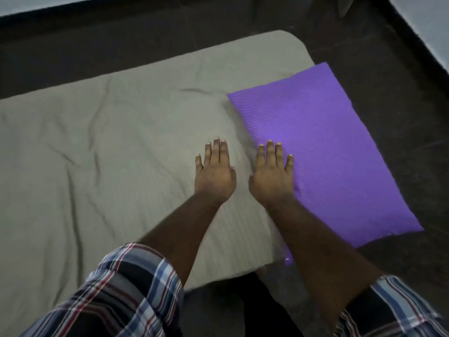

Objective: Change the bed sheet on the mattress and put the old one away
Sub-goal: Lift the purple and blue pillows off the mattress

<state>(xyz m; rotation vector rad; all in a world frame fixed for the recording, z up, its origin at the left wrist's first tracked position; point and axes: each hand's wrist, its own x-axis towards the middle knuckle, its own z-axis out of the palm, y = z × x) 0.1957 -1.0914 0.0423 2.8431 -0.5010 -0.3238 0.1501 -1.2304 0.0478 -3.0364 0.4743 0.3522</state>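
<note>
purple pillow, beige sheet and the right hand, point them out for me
purple pillow [340,152], head view, middle of its ribbed top face
beige sheet [109,147], head view, wrinkled stretch left of the hands
right hand [273,173], head view, back of the hand, lying flat at the pillow's edge

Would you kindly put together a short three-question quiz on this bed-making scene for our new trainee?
1. True or false: both hands lie flat with straight fingers.
2. Which hand rests on the purple pillow? A) left B) right
3. Fill in: the sheet on the mattress looks ____, not smooth.

Key: 1. true, the left hand and right hand are both flat. 2. B. 3. wrinkled.
</note>
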